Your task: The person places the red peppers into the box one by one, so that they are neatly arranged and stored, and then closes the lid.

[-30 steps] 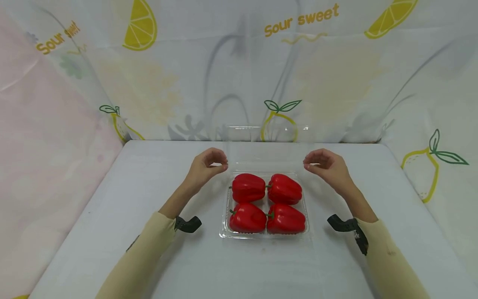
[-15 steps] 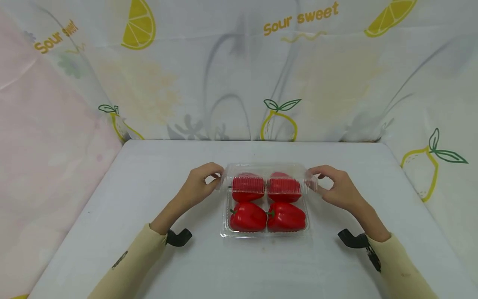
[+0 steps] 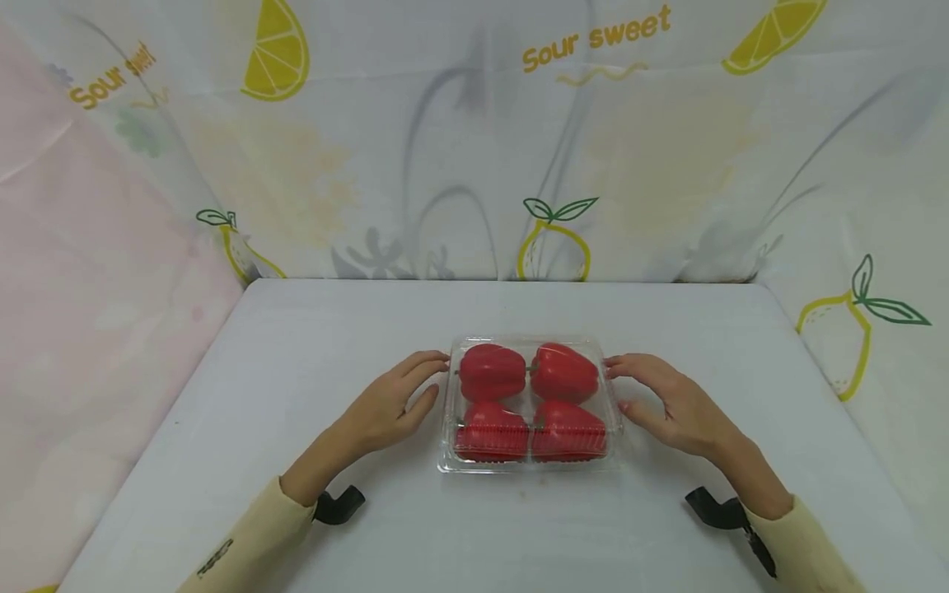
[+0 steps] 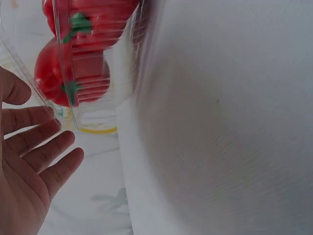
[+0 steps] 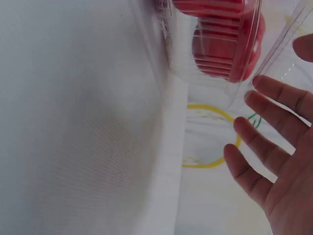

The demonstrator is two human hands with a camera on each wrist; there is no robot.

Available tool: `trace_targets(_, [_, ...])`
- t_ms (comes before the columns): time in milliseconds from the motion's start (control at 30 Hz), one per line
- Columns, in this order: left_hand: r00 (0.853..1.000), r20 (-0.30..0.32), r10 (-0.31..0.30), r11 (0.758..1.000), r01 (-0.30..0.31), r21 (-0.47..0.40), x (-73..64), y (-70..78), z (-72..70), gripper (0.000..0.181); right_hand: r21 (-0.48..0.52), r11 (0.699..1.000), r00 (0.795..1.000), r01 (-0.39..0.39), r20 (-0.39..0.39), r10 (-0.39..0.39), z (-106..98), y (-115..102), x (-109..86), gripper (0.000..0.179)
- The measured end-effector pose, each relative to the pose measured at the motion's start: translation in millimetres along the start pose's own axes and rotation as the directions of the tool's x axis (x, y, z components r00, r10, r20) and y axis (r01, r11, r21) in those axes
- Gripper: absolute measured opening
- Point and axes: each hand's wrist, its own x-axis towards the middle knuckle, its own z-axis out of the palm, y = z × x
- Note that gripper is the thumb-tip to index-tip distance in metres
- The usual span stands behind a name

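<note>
A clear plastic clamshell box (image 3: 448,461) rests on the table with several red bell peppers (image 3: 492,373) inside, in two rows. Its hinged lid (image 3: 530,387) lies over them, the ribbed part above the front row. In both wrist views the lid's edge slants away from the base rim, so a gap shows. My left hand (image 3: 387,408) is at the box's left side, fingertips (image 4: 46,112) at the lid edge, fingers loosely extended. Opposite it, my right hand (image 3: 678,408) has its fingers spread at the right edge, fingertips (image 5: 257,81) by the lid. Neither hand grips anything.
The white table (image 3: 296,346) extends around the box. Behind it hangs a lemon-print cloth (image 3: 460,148), with a pinkish cloth side (image 3: 111,288) at left. A black camera mount (image 3: 339,505) sits on the left wrist, another mount (image 3: 715,508) on the right.
The lid has swung from standing upright behind the box, forward and down over the peppers. Both hands came toward the person with it, and their pinching fingers have loosened.
</note>
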Motion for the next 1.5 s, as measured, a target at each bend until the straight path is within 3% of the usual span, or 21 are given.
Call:
trace_targets(133, [0.993, 0.078, -0.089, 0.995, 0.093, -0.042, -11.2, 9.6, 0.2, 0.049, -0.034, 0.997, 0.995, -0.072, 0.072, 0.074, -2.7, -9.2, -4.6, 0.054])
trace_targets(233, [0.981, 0.133, -0.142, 0.984, 0.154, -0.086, -17.6, 16.1, -0.4, 0.058, -0.061, 0.987, 0.978, -0.146, 0.142, 0.153, -5.3, -17.1, -9.6, 0.059])
trace_targets(467, [0.942, 0.209, -0.262, 0.926, 0.306, -0.220, -24.8, 28.3, 1.0, 0.072, -0.080, 0.945, 0.897, -0.318, 0.298, 0.327, -7.7, -34.2, -18.0, 0.076])
trace_targets(633, [0.922, 0.205, -0.329, 0.884, 0.377, -0.278, -28.0, 38.6, 4.7, 0.070, -0.018, 0.921, 0.854, -0.390, 0.367, 0.369, -6.5, -41.4, -19.4, 0.084])
trace_targets(733, [0.909, 0.189, -0.371, 0.855, 0.413, -0.314, -30.2, 44.8, 7.9, 0.058, 0.106, 0.906, 0.856, -0.409, 0.387, 0.341, -5.3, -42.0, -19.8, 0.080])
trace_targets(833, [0.897, 0.191, -0.398, 0.837, 0.440, -0.325, -31.7, 50.9, 11.1, 0.050, 0.230, 0.889, 0.874, -0.395, 0.391, 0.287, -4.4, -40.6, -22.1, 0.076])
trace_targets(967, [0.882, 0.242, -0.404, 0.819, 0.467, -0.333, -34.0, 56.1, 11.5, 0.059, 0.347, 0.868, 0.893, -0.355, 0.399, 0.206, -2.5, -37.1, -25.4, 0.073])
trace_targets(1067, [0.869, 0.313, -0.384, 0.777, 0.487, -0.399, -35.3, 58.4, 9.4, 0.069, 0.436, 0.818, 0.887, -0.375, 0.426, 0.179, -0.8, -35.1, -26.2, 0.074])
trace_targets(1233, [0.844, 0.404, -0.353, 0.645, 0.532, -0.548, -34.7, 63.1, 6.2, 0.074, 0.567, 0.694, 0.864, -0.445, 0.477, 0.164, 1.8, -32.5, -28.7, 0.076])
trace_targets(1300, [0.834, 0.423, -0.354, 0.605, 0.549, -0.576, -34.6, 63.6, 5.7, 0.075, 0.596, 0.659, 0.858, -0.459, 0.489, 0.157, 2.8, -30.7, -30.4, 0.077])
trace_targets(1367, [0.827, 0.436, -0.356, 0.581, 0.561, -0.590, -35.0, 62.9, 5.4, 0.075, 0.618, 0.631, 0.855, -0.468, 0.497, 0.148, 3.8, -29.3, -31.8, 0.078])
trace_targets(1500, [0.819, 0.451, -0.354, 0.549, 0.573, -0.609, -36.8, 60.0, 6.4, 0.076, 0.648, 0.609, 0.863, -0.457, 0.490, 0.127, 6.1, -28.7, -32.2, 0.078])
